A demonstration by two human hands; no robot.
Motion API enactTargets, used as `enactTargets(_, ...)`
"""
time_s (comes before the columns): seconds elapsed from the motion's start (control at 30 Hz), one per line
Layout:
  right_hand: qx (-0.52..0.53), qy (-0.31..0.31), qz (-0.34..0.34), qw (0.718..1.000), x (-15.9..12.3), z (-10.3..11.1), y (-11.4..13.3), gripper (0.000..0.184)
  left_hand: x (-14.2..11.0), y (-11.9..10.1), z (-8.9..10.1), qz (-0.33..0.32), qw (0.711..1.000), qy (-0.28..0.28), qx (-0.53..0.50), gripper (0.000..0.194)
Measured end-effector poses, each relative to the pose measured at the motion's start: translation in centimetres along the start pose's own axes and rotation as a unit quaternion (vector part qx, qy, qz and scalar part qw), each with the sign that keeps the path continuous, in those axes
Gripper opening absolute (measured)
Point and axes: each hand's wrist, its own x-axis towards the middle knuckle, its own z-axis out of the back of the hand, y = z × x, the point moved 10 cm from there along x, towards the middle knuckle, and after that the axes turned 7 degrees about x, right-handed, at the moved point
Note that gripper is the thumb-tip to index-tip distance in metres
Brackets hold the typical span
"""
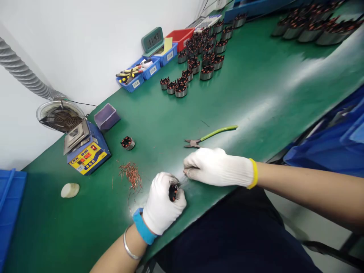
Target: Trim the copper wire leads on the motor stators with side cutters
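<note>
Left hand (159,212), white glove with blue cuff, is grasping a wound core (173,192), fingers (180,199) wrapping around it, at the near edge of the green tabletop (256,94). Core is showing black and copper parts between the fingers. Right hand (218,167), white glove with yellow cuff, is hovering just right of it, fingers curling together at the tips; cannot tell if they are pinching a thin wire, area is blurring. Pliers (206,136) with green handle are lying just beyond the right hand, jaws spreading and pointing left. Copper wire scraps (131,175) are lying in a heap left of the left hand. One loose core (127,143) is standing just beyond the heap. Farther left, a blue-and-yellow machine (88,155) is showing red digits, a purple bin (107,117) is standing behind it, and a whitish lump (70,190) is lying nearer. Far side along the wall: small blue bins (152,72) are holding pens and other small items, a green clock (152,40) is reading 11:43, a red bin (184,35) is standing right of it. Many cores (207,72) are standing in a cluster far right of the blue bins, more (309,34) at the far right.
</note>
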Motion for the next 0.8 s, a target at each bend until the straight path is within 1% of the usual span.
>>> enactTargets(0.03,-0.012,0.009,0.007,1.000,-0.4,-0.3,0.1,0.019,0.0,-0.1,0.1,-0.003,1.000,-0.001,-0.001,0.022)
enactTargets(0.1,-0.010,0.050,0.045,0.998,-1.5,-1.1,0.8,0.016,0.0,-0.4,0.2,-0.014,1.000,0.000,-0.007,0.019)
enactTargets(0.17,0.006,0.087,0.076,0.993,-2.6,-1.4,1.5,0.017,0.1,-0.8,0.3,-0.030,0.999,-0.005,-0.013,0.017)
enactTargets(0.2,0.012,0.086,0.080,0.993,-2.9,-1.1,1.7,0.018,0.1,-1.0,0.4,-0.038,0.999,-0.010,-0.015,0.016)
enactTargets(0.23,0.013,0.072,0.075,0.995,-3.0,-0.5,1.8,0.019,0.1,-1.1,0.5,-0.045,0.999,-0.016,-0.017,0.016)
enactTargets(0.27,0.011,0.051,0.061,0.997,-2.9,0.1,1.7,0.025,0.1,-1.1,0.6,-0.049,0.998,-0.022,-0.018,0.016)
enactTargets(0.33,-0.002,0.018,0.044,0.999,-2.7,1.0,1.7,0.046,0.1,-1.0,0.6,-0.050,0.998,-0.031,-0.020,0.018)
enactTargets(0.37,-0.008,0.015,0.048,0.999,-2.5,0.9,1.9,0.047,0.1,-0.8,0.5,-0.044,0.998,-0.031,-0.020,0.019)
enactTargets(0.43,-0.006,0.024,0.073,0.997,-2.1,0.2,2.5,0.029,0.1,-0.5,0.4,-0.033,0.999,-0.031,-0.016,0.020)
enactTargets(0.47,0.005,0.027,0.086,0.996,-1.8,-0.3,2.8,0.024,0.1,-0.4,0.3,-0.029,0.999,-0.029,-0.013,0.021)
enactTargets(0.5,0.020,0.028,0.089,0.995,-1.6,-0.6,2.8,0.024,0.1,-0.3,0.2,-0.026,0.999,-0.027,-0.010,0.021)
enactTargets(0.67,0.094,0.023,0.032,0.995,-0.1,-1.1,1.4,0.024,0.0,-0.1,0.1,-0.024,1.000,-0.017,-0.006,0.023)
enactTargets(0.8,0.120,0.053,-0.013,0.991,0.7,-1.0,0.8,0.021,0.0,0.1,0.0,-0.016,1.000,-0.015,-0.011,0.025)
